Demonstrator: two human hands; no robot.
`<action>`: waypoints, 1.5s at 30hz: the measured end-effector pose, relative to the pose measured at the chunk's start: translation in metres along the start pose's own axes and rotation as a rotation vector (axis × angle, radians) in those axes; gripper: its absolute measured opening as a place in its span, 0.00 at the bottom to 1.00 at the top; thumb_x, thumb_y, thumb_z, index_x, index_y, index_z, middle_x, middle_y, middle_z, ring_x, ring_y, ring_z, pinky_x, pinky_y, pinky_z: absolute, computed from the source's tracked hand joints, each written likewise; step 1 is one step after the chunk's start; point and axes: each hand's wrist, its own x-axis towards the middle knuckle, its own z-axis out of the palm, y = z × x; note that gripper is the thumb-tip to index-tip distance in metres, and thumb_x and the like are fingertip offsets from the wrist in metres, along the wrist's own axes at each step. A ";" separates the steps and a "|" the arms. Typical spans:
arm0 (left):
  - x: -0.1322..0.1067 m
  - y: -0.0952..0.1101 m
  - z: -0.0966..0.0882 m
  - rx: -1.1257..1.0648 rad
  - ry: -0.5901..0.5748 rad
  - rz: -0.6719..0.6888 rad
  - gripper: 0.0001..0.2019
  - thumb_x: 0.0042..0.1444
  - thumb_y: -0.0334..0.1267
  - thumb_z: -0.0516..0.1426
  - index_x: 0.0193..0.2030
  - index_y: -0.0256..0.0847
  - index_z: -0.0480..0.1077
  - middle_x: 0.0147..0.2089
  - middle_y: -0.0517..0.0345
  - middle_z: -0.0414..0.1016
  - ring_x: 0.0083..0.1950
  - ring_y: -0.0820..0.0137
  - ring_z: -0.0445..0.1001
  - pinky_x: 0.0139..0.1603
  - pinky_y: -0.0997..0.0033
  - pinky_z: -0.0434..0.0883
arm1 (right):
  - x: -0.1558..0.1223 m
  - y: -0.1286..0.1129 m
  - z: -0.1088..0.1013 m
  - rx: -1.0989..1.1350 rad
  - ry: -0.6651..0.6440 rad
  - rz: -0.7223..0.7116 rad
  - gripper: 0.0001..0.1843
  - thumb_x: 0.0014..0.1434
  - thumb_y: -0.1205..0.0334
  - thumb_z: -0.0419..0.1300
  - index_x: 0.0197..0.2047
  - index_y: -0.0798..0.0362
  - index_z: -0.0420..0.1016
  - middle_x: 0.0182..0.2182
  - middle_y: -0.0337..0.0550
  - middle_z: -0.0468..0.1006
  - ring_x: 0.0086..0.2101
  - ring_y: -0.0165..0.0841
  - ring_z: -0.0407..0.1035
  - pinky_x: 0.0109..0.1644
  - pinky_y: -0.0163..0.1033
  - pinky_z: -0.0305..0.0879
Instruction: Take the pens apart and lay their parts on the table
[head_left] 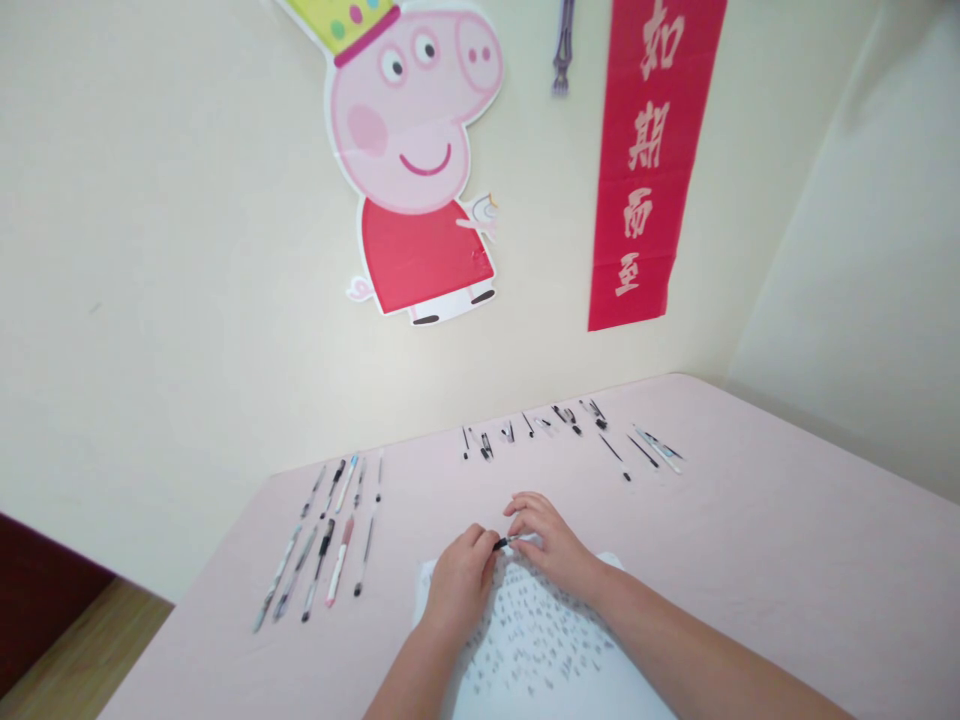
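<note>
Above a sheet of handwritten paper [536, 640], my left hand [459, 578] is closed around a short black pen part [502, 543]. Most of this part is hidden by the fingers. At its other end, the thumb and forefinger of my right hand [551, 540] pinch a small light-coloured tip, while the other fingers are loosely curled above. Whether the tip is joined to the black piece or separate, I cannot tell.
Two rows of pens and refills [326, 540] lie at the left of the pink table [787, 560]. Small black pen parts [529, 425] line the back edge, with a few slim pens [658, 448] at the right. A pig cutout [424, 250] and red banner [637, 200] hang on the wall.
</note>
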 end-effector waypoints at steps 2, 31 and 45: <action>0.000 0.001 -0.001 -0.009 0.001 0.003 0.11 0.59 0.32 0.44 0.41 0.44 0.67 0.38 0.57 0.68 0.39 0.70 0.69 0.38 0.73 0.63 | 0.000 0.000 0.000 0.003 0.012 -0.003 0.08 0.51 0.73 0.58 0.32 0.50 0.70 0.42 0.44 0.70 0.50 0.36 0.59 0.55 0.48 0.55; 0.000 -0.004 0.000 0.002 0.029 -0.052 0.14 0.62 0.39 0.41 0.40 0.42 0.67 0.36 0.55 0.70 0.40 0.68 0.69 0.41 0.69 0.63 | 0.002 0.011 -0.001 -0.029 0.099 0.074 0.05 0.52 0.70 0.58 0.33 0.51 0.71 0.38 0.44 0.72 0.45 0.36 0.62 0.52 0.47 0.57; 0.001 -0.005 0.000 0.006 0.036 -0.091 0.13 0.61 0.38 0.42 0.40 0.42 0.67 0.37 0.55 0.70 0.41 0.68 0.69 0.42 0.69 0.63 | 0.001 0.013 0.000 -0.196 0.131 0.142 0.09 0.47 0.75 0.57 0.29 0.51 0.72 0.38 0.45 0.70 0.45 0.39 0.61 0.52 0.50 0.59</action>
